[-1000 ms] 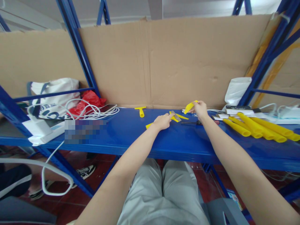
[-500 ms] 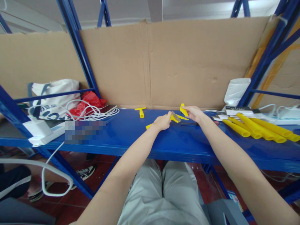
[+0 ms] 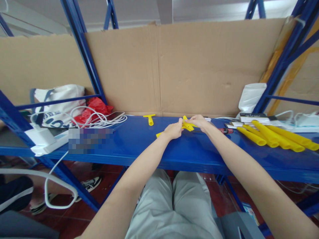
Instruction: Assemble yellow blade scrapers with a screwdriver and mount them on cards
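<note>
My left hand (image 3: 173, 130) is closed around a yellow scraper (image 3: 188, 127), whose handle end pokes out on the near-left side of the fist. Over the scraper's head, a smaller yellow plastic piece (image 3: 184, 118) lies crosswise, pinched by my right hand (image 3: 198, 121). The two parts appear to touch, though fingers hide the exact contact. A screwdriver (image 3: 225, 131) with a red and black handle lies behind my right wrist, its shaft partly covered. Farther left on the shelf rests a yellow T-shaped piece (image 3: 150, 119).
Several yellow tubes (image 3: 274, 136) are piled on the right of the blue shelf (image 3: 139, 142). White cables (image 3: 107, 119), a red plastic bag (image 3: 96, 108) and a power strip (image 3: 56, 141) occupy the left. Cardboard (image 3: 199, 66) closes off the back. Another person's shoe (image 3: 92, 183) shows below left.
My right hand has moved left and brought its small yellow piece onto the scraper's head, covering the grey metal plate seen before. The screwdriver's handle now shows more. My left hand stays nearly in place.
</note>
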Demonstrator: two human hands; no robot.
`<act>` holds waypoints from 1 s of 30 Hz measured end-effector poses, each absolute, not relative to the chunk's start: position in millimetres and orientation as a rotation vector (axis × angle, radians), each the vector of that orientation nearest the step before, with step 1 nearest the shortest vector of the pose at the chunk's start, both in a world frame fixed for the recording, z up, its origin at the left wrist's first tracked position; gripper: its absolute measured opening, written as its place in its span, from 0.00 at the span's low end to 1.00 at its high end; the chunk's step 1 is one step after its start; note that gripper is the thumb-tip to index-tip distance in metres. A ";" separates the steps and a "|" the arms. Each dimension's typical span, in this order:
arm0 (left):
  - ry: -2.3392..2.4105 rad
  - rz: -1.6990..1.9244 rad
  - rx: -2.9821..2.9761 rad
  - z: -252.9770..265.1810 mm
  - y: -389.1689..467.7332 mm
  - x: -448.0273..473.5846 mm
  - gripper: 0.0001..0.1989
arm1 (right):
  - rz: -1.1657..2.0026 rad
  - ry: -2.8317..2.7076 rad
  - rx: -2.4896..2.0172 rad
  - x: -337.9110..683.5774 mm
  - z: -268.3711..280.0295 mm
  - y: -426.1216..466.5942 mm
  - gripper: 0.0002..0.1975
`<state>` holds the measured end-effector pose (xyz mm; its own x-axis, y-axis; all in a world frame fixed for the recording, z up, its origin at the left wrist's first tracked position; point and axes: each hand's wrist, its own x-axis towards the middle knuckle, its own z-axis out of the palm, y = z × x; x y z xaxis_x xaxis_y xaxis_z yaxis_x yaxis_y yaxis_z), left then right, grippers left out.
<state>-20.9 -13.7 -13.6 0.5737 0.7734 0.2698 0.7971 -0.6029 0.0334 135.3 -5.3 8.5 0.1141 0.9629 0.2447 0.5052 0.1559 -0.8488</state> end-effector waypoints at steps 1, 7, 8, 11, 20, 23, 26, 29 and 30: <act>-1.354 -0.389 -2.703 -13.6 -13.8 -21.0 0.15 | 0.633 -1.525 -1.478 135.2 7.9 -5.1 0.20; -1.333 -0.405 -2.711 -14.4 -13.8 -21.1 0.15 | 0.627 -1.509 -1.499 135.4 6.3 -3.5 0.19; -1.326 -0.411 -2.709 -14.5 -13.8 -21.2 0.15 | 0.629 -1.509 -1.501 135.7 6.0 -3.0 0.18; -1.304 -0.403 -2.700 -14.0 -14.1 -21.3 0.16 | 0.629 -1.516 -1.496 136.4 4.8 -1.1 0.19; -1.297 -0.413 -2.691 -12.5 -15.9 -21.4 0.16 | 0.586 -1.470 -1.506 135.6 0.3 3.7 0.20; -1.281 -0.405 -2.686 -12.4 -16.4 -21.5 0.15 | 0.616 -1.450 -1.481 135.7 0.1 4.4 0.20; -1.272 -0.399 -2.684 -12.5 -16.6 -21.4 0.16 | 0.642 -1.432 -1.473 135.7 -0.2 4.0 0.19; -1.278 -0.389 -2.677 -12.3 -16.8 -21.5 0.18 | 0.657 -1.408 -1.465 134.4 -0.9 1.8 0.18; -1.275 -0.388 -2.675 -12.1 -16.9 -21.6 0.19 | 0.663 -1.405 -1.468 134.0 -0.7 0.9 0.18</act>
